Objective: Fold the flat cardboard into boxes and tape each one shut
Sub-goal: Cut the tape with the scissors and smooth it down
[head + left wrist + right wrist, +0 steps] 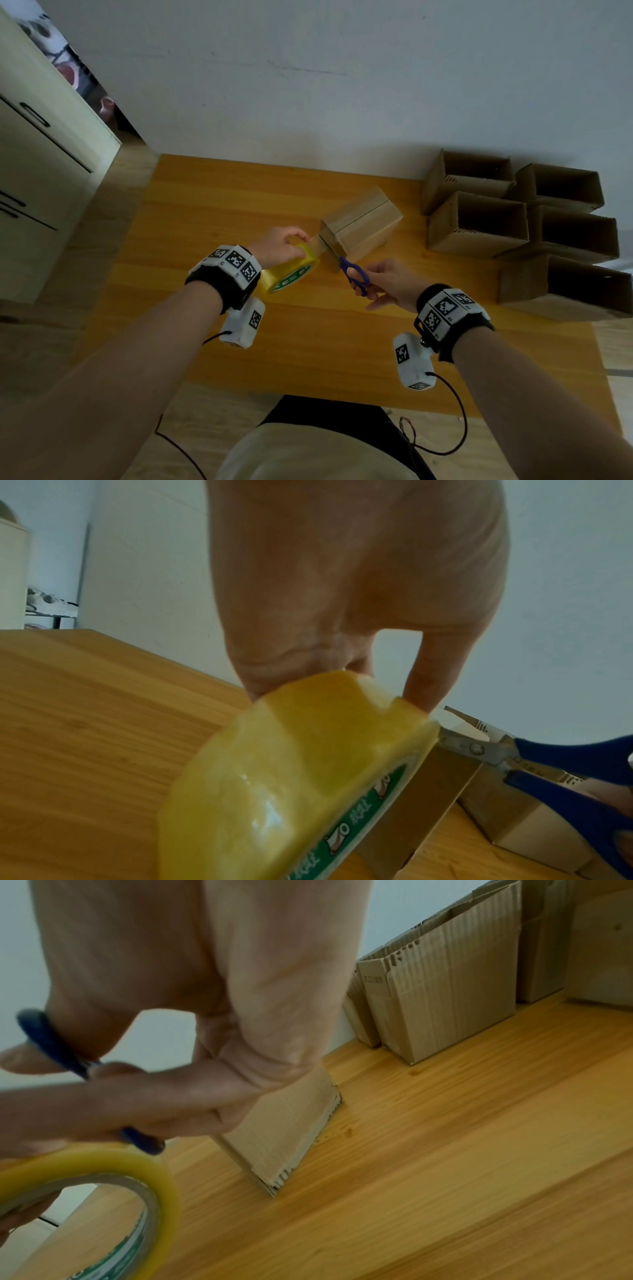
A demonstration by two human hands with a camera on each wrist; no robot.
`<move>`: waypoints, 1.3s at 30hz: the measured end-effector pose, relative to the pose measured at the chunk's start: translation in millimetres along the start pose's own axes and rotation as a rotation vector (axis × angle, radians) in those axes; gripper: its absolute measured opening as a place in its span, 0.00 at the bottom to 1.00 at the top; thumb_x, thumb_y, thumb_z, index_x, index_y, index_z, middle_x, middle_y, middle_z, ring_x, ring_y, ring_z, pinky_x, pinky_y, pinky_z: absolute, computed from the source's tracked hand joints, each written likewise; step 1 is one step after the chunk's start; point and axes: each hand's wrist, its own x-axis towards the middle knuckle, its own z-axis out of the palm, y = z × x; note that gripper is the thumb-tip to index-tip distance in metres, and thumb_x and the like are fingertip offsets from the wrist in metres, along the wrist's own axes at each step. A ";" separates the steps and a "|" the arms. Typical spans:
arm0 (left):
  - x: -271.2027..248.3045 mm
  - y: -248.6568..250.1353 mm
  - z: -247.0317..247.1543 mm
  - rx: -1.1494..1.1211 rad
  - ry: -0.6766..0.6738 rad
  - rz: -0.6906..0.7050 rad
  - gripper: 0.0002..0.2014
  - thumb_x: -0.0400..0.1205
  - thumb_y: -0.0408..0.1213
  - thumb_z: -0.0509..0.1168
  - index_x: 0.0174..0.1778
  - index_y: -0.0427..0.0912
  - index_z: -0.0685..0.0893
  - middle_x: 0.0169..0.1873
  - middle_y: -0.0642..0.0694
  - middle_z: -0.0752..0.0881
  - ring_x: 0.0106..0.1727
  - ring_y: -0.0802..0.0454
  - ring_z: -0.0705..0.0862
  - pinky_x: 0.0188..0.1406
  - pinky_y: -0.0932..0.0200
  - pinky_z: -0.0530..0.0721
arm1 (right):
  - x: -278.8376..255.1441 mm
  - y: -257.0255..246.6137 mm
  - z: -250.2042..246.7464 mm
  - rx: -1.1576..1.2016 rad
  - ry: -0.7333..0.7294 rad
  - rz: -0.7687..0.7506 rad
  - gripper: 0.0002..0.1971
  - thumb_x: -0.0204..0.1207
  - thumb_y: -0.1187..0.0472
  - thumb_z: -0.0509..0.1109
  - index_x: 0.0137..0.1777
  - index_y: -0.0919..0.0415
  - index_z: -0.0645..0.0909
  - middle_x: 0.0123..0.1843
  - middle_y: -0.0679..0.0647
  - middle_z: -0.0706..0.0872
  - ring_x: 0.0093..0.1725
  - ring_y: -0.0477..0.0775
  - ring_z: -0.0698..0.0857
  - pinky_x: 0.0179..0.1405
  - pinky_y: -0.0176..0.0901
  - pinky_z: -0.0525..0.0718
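A folded cardboard box (363,222) lies mid-table with its flaps shut and a seam along the top. My left hand (279,245) grips a yellow tape roll (291,270) just left of the box's near end; a strip of tape runs from the roll onto that end. My right hand (387,284) holds blue-handled scissors (354,274), their blades at the tape strip by the box corner. In the left wrist view the roll (294,772) fills the frame and the scissors (534,764) come in from the right. The right wrist view shows my fingers through the scissor handles (51,1042) above the roll (113,1177).
Several open, upright cardboard boxes (479,222) stand in a cluster at the table's (239,325) far right, against the white wall. A cream cabinet (41,164) stands to the left beyond the table. Sensor cables hang from both wrists near the front edge.
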 end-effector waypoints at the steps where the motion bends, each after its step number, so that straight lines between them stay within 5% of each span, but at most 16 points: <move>1: 0.1 0.1 0.1 0.009 0.003 -0.001 0.18 0.81 0.33 0.63 0.68 0.41 0.76 0.60 0.46 0.79 0.53 0.52 0.78 0.47 0.62 0.77 | 0.3 0.0 0.5 0.001 0.007 -0.005 0.21 0.76 0.50 0.72 0.52 0.72 0.85 0.32 0.53 0.84 0.24 0.43 0.77 0.28 0.38 0.86; 7: 3.9 -1.2 0.3 0.033 0.006 0.004 0.16 0.82 0.32 0.63 0.65 0.42 0.77 0.51 0.51 0.78 0.41 0.61 0.77 0.35 0.68 0.74 | -1.2 0.1 1.1 0.005 0.033 -0.039 0.16 0.75 0.52 0.73 0.46 0.69 0.85 0.28 0.52 0.81 0.21 0.42 0.74 0.27 0.38 0.86; 17: 15.8 -12.0 -4.4 0.308 0.034 -0.084 0.12 0.79 0.33 0.63 0.57 0.49 0.77 0.34 0.47 0.78 0.26 0.52 0.71 0.20 0.62 0.66 | -3.2 -1.9 2.9 -0.039 0.023 -0.047 0.12 0.76 0.55 0.73 0.42 0.66 0.84 0.26 0.53 0.77 0.20 0.41 0.75 0.27 0.36 0.85; 21: 16.5 -24.7 -14.4 0.321 0.042 -0.153 0.11 0.81 0.40 0.63 0.59 0.47 0.78 0.43 0.43 0.80 0.36 0.48 0.76 0.29 0.58 0.73 | -3.6 -4.3 -2.8 -0.048 0.033 -0.059 0.13 0.76 0.54 0.73 0.43 0.66 0.84 0.32 0.58 0.78 0.21 0.41 0.76 0.30 0.38 0.86; 23: 15.3 -32.5 -19.0 0.235 0.030 -0.156 0.11 0.82 0.35 0.62 0.60 0.44 0.78 0.50 0.43 0.76 0.44 0.45 0.77 0.38 0.54 0.76 | -3.1 -5.2 -5.1 -0.065 0.017 -0.049 0.12 0.75 0.55 0.74 0.42 0.66 0.84 0.32 0.58 0.79 0.22 0.41 0.77 0.31 0.38 0.86; 25: 11.6 -36.0 -19.5 0.141 0.058 -0.128 0.10 0.81 0.33 0.62 0.57 0.42 0.78 0.47 0.43 0.77 0.41 0.47 0.76 0.38 0.56 0.74 | -1.9 -5.6 -4.6 -0.071 0.012 -0.037 0.12 0.74 0.55 0.75 0.43 0.66 0.85 0.32 0.57 0.81 0.23 0.42 0.77 0.31 0.38 0.86; 29: 5.5 -34.6 -10.4 0.007 0.150 -0.060 0.07 0.82 0.43 0.65 0.47 0.43 0.78 0.30 0.50 0.74 0.29 0.53 0.70 0.28 0.62 0.66 | -0.5 -3.5 -1.5 -0.071 0.013 -0.027 0.14 0.74 0.56 0.75 0.48 0.69 0.84 0.34 0.56 0.83 0.23 0.41 0.77 0.32 0.39 0.87; 34: 8.3 -38.5 -3.8 0.003 0.214 0.031 0.08 0.82 0.38 0.64 0.37 0.45 0.74 0.36 0.42 0.76 0.36 0.48 0.73 0.33 0.59 0.70 | -1.0 -2.3 -0.4 -0.077 0.016 -0.012 0.11 0.73 0.55 0.75 0.44 0.64 0.85 0.34 0.55 0.83 0.24 0.41 0.78 0.35 0.41 0.88; 39: 10.6 -37.7 3.2 0.006 0.267 0.124 0.09 0.79 0.32 0.66 0.36 0.45 0.73 0.36 0.47 0.77 0.37 0.51 0.74 0.36 0.60 0.72 | -2.1 -2.7 -0.5 -0.106 0.023 -0.009 0.12 0.73 0.54 0.75 0.44 0.65 0.85 0.30 0.52 0.84 0.27 0.45 0.78 0.41 0.46 0.90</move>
